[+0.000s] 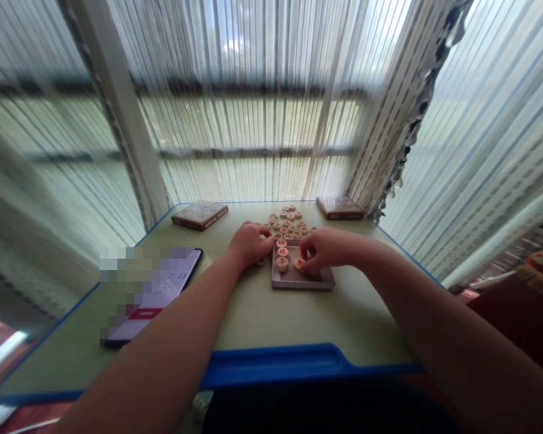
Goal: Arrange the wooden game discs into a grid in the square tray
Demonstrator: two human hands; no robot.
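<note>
A shallow tray (301, 285) lies on the table with three xiangqi pieces (282, 264) in a column along its left side. Their tops carry red characters. Inside the tray, right of that column, my right hand (322, 248) pinches another xiangqi piece (298, 263) between thumb and fingers, low near the tray floor. My left hand (251, 242) rests at the tray's left edge, fingers curled and its tips against the upper left corner. A round piece shows partly under my left palm. Beyond the tray lies a loose heap of xiangqi pieces (288, 228), partly hidden by my hands.
A flat box (200, 214) sits at the far left of the table, another box (340, 207) at the far right. Left of my left forearm lies a phone (174, 288). The table (271, 325) has a raised blue front edge. Curtains (253, 120) hang behind.
</note>
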